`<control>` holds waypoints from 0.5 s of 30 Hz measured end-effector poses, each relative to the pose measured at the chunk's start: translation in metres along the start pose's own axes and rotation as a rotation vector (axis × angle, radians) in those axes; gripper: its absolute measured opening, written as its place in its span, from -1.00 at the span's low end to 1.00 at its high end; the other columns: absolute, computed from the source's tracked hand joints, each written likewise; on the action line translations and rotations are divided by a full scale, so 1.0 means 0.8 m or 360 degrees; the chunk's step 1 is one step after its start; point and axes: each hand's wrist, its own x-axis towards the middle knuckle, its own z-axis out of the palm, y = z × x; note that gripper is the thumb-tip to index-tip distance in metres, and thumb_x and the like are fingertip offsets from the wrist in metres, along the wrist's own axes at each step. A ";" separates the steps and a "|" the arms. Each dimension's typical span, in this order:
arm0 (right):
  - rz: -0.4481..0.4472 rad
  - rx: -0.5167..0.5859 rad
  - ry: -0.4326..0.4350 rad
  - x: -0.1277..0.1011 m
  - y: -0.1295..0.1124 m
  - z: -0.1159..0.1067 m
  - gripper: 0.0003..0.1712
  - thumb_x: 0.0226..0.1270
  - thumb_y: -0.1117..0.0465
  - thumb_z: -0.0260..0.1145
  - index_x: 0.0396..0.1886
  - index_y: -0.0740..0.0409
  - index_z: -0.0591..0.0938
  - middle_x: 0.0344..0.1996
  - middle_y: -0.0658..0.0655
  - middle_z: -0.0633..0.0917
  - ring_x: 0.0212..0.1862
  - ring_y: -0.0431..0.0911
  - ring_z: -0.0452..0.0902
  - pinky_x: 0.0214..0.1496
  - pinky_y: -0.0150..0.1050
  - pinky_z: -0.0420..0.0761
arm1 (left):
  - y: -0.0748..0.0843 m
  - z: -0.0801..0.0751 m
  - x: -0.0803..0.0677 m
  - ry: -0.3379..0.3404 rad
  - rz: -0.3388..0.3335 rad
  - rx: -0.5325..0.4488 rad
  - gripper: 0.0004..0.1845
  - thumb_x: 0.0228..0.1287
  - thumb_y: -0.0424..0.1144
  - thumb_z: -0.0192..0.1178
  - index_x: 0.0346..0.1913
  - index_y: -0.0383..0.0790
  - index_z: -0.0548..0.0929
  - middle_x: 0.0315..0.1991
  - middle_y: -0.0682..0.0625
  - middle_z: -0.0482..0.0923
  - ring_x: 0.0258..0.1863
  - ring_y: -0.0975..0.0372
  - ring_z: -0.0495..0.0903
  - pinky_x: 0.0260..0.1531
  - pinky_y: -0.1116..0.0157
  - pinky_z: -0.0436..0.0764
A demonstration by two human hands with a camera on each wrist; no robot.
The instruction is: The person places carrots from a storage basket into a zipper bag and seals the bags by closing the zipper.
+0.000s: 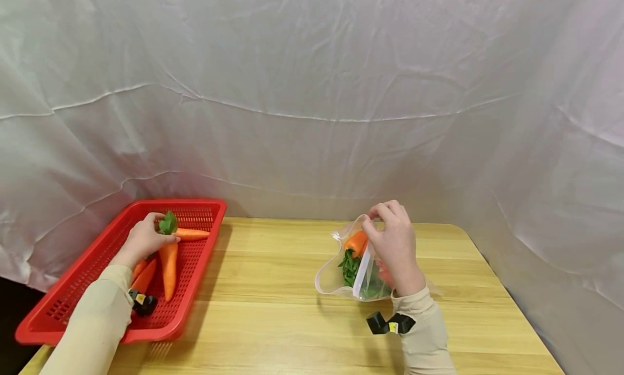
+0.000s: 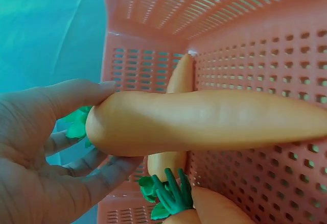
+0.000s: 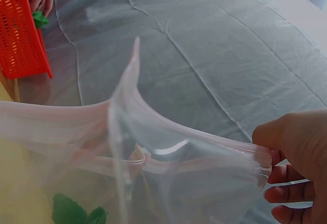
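My left hand (image 1: pixel 143 238) grips an orange toy carrot (image 1: pixel 168 272) at its thick, leafy end, over the red basket (image 1: pixel 195 310). In the left wrist view, thumb and fingers close round the top of that carrot (image 2: pixel 199 122), and its point reaches toward the basket wall. On the right, my right hand (image 1: pixel 396 242) pinches the rim of a clear zip bag (image 1: pixel 327 275). The bag's mouth stands open, with an orange carrot (image 1: pixel 357 243) and green leaves (image 1: pixel 349 267) inside. The right wrist view shows the bag's edge (image 3: pixel 225 145) between thumb and fingers.
More carrots lie in the basket, one (image 1: pixel 195 234) across its far end and others (image 1: pixel 145 277) under my left wrist. A wooden table (image 1: pixel 268 288) carries basket and bag. Pale cloth (image 1: pixel 312 147) hangs behind the table.
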 end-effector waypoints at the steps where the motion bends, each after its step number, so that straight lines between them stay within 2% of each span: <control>1: 0.0002 -0.0003 -0.0001 0.000 0.000 0.000 -0.92 0.09 0.33 0.39 -0.48 0.23 0.62 -0.42 0.17 0.55 -0.32 0.07 0.45 -0.26 -0.11 0.50 | 0.000 -0.002 -0.001 0.0014 -0.0007 -0.0013 -0.10 0.14 -0.07 0.39 0.32 -0.57 0.16 0.07 -0.56 0.38 -0.05 -0.25 0.46 -0.05 -0.14 0.52; 11: 0.0017 -0.0015 -0.0009 -0.001 0.000 -0.001 -0.91 0.09 0.33 0.39 -0.49 0.22 0.62 -0.42 0.17 0.55 -0.31 0.07 0.45 -0.27 -0.11 0.50 | 0.000 -0.019 -0.011 0.0156 -0.0143 -0.0260 0.04 0.23 0.11 0.28 0.46 -0.48 -0.04 0.27 -0.58 0.17 0.18 -0.33 0.28 -0.02 -0.19 0.48; 14: 0.0013 -0.0012 -0.0005 -0.001 0.000 -0.001 -0.91 0.09 0.33 0.39 -0.49 0.22 0.62 -0.42 0.17 0.55 -0.31 0.07 0.45 -0.26 -0.11 0.50 | 0.000 -0.025 -0.013 0.0231 -0.0183 -0.0328 0.04 0.24 0.12 0.25 0.47 -0.46 -0.06 0.28 -0.56 0.17 0.18 -0.29 0.28 -0.11 -0.04 0.51; 15: 0.0011 -0.0011 -0.0003 -0.001 0.000 0.000 -0.91 0.09 0.33 0.39 -0.49 0.23 0.61 -0.42 0.17 0.55 -0.31 0.07 0.45 -0.27 -0.11 0.50 | 0.001 -0.026 -0.014 0.0262 -0.0201 -0.0362 0.04 0.24 0.12 0.25 0.47 -0.46 -0.06 0.28 -0.54 0.18 0.16 -0.25 0.30 -0.14 0.07 0.54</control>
